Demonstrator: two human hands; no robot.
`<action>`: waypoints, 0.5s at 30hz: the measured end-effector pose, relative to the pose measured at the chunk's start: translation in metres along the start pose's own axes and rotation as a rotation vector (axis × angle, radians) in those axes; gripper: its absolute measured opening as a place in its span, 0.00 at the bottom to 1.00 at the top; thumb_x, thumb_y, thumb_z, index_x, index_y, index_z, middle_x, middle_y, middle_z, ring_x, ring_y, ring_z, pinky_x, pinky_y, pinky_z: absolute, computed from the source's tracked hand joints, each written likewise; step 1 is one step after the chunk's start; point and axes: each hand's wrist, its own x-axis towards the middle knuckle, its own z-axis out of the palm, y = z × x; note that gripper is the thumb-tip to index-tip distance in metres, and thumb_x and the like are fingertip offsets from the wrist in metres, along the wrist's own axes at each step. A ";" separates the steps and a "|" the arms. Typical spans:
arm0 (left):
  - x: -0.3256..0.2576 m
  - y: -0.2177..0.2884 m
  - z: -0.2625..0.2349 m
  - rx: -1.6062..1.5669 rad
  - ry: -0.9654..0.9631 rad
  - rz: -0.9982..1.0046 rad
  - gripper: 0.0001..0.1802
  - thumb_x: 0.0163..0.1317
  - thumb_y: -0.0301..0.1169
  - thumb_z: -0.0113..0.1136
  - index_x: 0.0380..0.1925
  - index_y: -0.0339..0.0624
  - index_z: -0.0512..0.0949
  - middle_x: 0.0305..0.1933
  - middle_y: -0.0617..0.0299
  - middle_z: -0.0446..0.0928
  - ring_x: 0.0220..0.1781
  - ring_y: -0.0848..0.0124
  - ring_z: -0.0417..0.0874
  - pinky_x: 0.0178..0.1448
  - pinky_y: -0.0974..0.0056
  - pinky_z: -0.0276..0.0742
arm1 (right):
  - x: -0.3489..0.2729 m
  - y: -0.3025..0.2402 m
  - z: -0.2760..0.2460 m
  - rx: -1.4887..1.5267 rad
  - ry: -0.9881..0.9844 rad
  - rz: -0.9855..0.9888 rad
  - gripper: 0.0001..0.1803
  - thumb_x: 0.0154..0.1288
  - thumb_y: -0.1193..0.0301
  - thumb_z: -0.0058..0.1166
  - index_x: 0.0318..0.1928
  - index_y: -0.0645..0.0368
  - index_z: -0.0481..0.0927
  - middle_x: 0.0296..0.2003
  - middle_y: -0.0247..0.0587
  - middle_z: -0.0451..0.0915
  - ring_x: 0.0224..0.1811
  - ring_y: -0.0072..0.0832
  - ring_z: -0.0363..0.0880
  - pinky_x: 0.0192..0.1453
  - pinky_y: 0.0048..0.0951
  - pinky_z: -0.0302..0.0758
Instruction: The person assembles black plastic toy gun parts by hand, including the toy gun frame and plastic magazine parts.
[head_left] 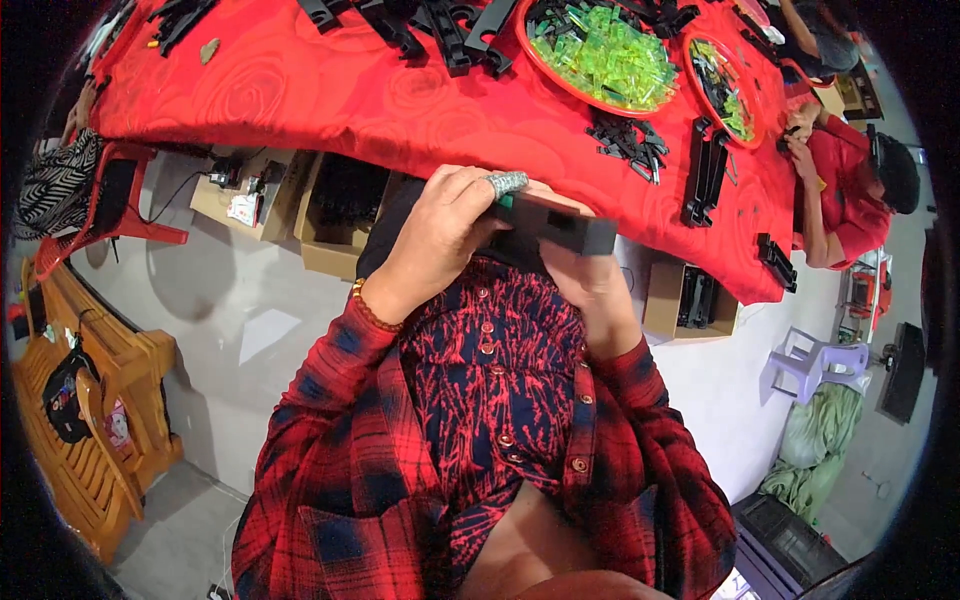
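Both my hands hold a long black plastic part point(560, 225) just below the edge of the red-covered table point(300, 90). My left hand point(440, 235) wraps over its left end; a taped fingertip presses on top, beside a small green piece. My right hand point(590, 285) grips the part from underneath, mostly hidden behind it. My red plaid sleeves rise from the lower edge.
On the table lie several black plastic parts point(625, 140) and two red trays of clear green pieces point(600, 50). Cardboard boxes point(335, 215) stand under the table. A person in red point(850, 190) sits at the right. A wooden bench point(90, 440) stands left, a plastic stool point(820, 360) right.
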 end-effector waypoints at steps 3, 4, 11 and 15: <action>-0.001 -0.004 0.000 -0.007 0.053 -0.033 0.24 0.54 0.23 0.67 0.53 0.38 0.76 0.45 0.51 0.76 0.48 0.50 0.75 0.56 0.53 0.71 | -0.003 0.002 -0.007 0.005 0.087 -0.022 0.16 0.73 0.71 0.48 0.56 0.66 0.79 0.57 0.40 0.79 0.58 0.28 0.77 0.64 0.31 0.71; -0.004 -0.007 -0.001 -0.150 0.029 -0.167 0.22 0.58 0.27 0.65 0.54 0.37 0.75 0.45 0.53 0.76 0.50 0.53 0.76 0.57 0.55 0.72 | 0.000 -0.005 0.001 -0.212 0.223 0.072 0.13 0.74 0.72 0.48 0.51 0.64 0.81 0.54 0.40 0.80 0.55 0.26 0.78 0.62 0.31 0.72; -0.009 -0.004 0.003 -1.239 0.082 -0.650 0.27 0.72 0.47 0.55 0.61 0.38 0.69 0.45 0.59 0.80 0.45 0.73 0.82 0.53 0.67 0.77 | 0.009 -0.015 0.026 -1.376 0.393 -0.603 0.07 0.64 0.79 0.58 0.43 0.63 0.82 0.48 0.46 0.79 0.53 0.35 0.77 0.60 0.34 0.71; -0.013 -0.007 0.004 -1.454 -0.007 -0.765 0.27 0.74 0.50 0.49 0.60 0.41 0.69 0.43 0.59 0.81 0.42 0.73 0.83 0.47 0.67 0.80 | 0.013 -0.012 0.037 -1.442 0.347 -0.644 0.10 0.61 0.80 0.60 0.43 0.62 0.82 0.47 0.47 0.79 0.54 0.39 0.76 0.59 0.36 0.72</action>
